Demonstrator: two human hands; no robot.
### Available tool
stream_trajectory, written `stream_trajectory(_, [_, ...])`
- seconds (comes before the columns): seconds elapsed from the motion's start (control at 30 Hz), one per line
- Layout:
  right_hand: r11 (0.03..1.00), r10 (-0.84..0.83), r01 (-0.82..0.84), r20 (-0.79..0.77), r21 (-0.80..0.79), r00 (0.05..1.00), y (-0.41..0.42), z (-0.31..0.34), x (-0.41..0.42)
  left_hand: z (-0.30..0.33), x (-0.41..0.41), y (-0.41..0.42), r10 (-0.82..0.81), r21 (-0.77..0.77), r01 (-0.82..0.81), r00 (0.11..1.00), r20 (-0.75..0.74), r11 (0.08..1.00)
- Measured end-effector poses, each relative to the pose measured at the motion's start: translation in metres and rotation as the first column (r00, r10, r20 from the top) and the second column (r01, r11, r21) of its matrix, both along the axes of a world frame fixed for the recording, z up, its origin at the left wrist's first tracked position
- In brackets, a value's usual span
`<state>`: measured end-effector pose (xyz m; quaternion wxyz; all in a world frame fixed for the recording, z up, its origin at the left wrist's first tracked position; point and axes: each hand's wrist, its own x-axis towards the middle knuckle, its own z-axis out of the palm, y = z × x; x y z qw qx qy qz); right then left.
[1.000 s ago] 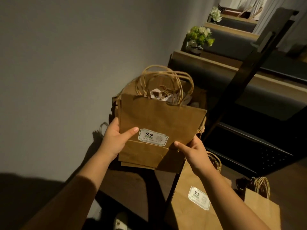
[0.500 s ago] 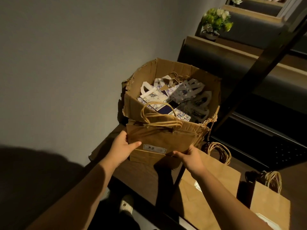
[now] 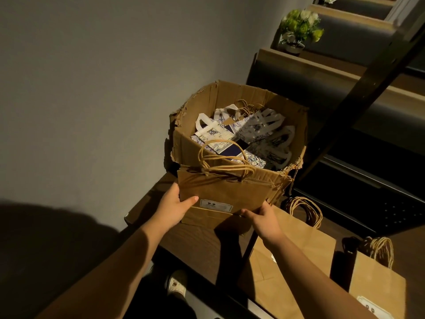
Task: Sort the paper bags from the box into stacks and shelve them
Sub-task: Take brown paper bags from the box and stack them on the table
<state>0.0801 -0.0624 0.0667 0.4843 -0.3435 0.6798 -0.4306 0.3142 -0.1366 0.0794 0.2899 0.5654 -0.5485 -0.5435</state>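
Note:
I hold a stack of flat brown paper bags (image 3: 223,192) with twisted handles and a small white label, upright in front of the torn cardboard box (image 3: 184,143). My left hand (image 3: 176,207) grips the stack's lower left edge, thumb across the front. My right hand (image 3: 262,215) pinches the lower right corner. Inside the box lie several white and blue patterned bags (image 3: 248,139). Two more brown bag stacks lie on the dark wooden table: one (image 3: 296,245) under my right forearm, another (image 3: 377,279) at the far right.
The table (image 3: 195,242) stands against a grey wall on the left. A black slanted shelf post (image 3: 358,104) rises right of the box. A potted plant (image 3: 299,28) sits on a ledge behind. My white shoe (image 3: 176,284) shows below the table edge.
The bag stack has come down from in front of the box opening to the table in front of the box, and the view has tilted down. Both hands keep their hold.

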Motion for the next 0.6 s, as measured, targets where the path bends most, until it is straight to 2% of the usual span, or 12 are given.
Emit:
stream_trajectory(0.17, [0.998, -0.024, 0.026, 0.034, -0.057, 0.999, 0.0, 0.013, 0.0, 0.017, -0.003, -0.003, 0.003, -0.066, -0.004, 1.0, -0.017, 0.998])
stream_trajectory(0.33, [0.971, -0.046, 0.066, 0.091, -0.231, 0.995, 0.007, 0.044, -0.01, 0.056, -0.017, -0.007, -0.005, -0.155, -0.01, 0.995, -0.098, 0.988])
stream_trajectory(0.5, [0.896, -0.177, 0.204, 0.104, -0.395, 0.979, 0.034, 0.071, -0.031, 0.094, -0.061, 0.009, -0.047, -0.223, -0.014, 0.963, -0.267, 0.975])
stream_trajectory(0.6, [0.865, -0.251, 0.265, 0.09, -0.426, 0.964, 0.061, 0.078, -0.051, 0.097, -0.093, 0.024, -0.111, -0.229, 0.05, 0.959, -0.261, 0.972])
